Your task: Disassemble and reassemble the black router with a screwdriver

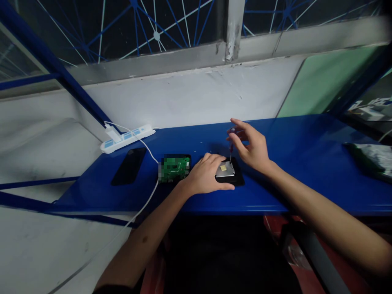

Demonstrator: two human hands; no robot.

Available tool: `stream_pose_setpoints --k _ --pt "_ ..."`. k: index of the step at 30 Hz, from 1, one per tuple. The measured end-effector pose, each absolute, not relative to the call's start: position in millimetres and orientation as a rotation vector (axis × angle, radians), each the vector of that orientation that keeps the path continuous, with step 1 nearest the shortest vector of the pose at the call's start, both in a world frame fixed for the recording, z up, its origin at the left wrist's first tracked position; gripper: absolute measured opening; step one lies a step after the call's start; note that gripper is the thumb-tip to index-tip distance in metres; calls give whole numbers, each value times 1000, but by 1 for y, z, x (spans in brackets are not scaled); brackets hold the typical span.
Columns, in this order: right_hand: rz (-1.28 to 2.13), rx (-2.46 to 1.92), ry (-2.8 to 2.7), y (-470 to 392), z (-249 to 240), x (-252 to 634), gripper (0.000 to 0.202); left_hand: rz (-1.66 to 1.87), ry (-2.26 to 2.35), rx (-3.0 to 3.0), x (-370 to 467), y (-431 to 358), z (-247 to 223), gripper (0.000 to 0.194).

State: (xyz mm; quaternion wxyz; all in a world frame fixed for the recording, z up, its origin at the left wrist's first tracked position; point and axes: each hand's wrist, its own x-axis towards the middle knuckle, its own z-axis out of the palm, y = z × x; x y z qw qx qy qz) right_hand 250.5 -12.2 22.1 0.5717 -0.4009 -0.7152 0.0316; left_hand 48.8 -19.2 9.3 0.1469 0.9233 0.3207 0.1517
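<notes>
A flat black case (238,178) lies on the blue table with a silver metal plate (228,172) in it, which bears a small pale yellow square. My left hand (206,173) rests over the left part of this case, its thumb and fingers spread along opposite edges, covering that side. Above the plate's upper right corner, my right hand (251,146) pinches a small screwdriver (230,152) with a dark reddish-purple handle. The screwdriver stands nearly upright, its tip at the plate's corner. Left of my left hand sits a green circuit board (175,169) in a dark housing.
A black phone (129,166) lies at the table's left. Behind it is a white power strip (128,139) with a plug, and a white cable (150,152) runs down past the circuit board. A shiny plastic bag (375,158) lies far right. A wall stands behind the table.
</notes>
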Motion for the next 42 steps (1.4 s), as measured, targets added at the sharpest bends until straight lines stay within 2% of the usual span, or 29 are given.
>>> stream_pose_setpoints --k 6,11,26,31,42 --pt "-62 -987 -1703 -14 27 252 26 430 924 2655 49 -19 10 86" --pt "96 -943 -1717 -15 25 252 37 421 919 2646 48 -19 10 87" --pt "-51 -970 -1694 -12 25 253 22 401 932 2661 49 -20 11 86" --pt "73 -936 -1707 -16 25 251 33 420 911 2663 49 -19 11 84" --pt "-10 -961 -1694 -13 24 250 28 412 909 2672 49 -18 8 86"
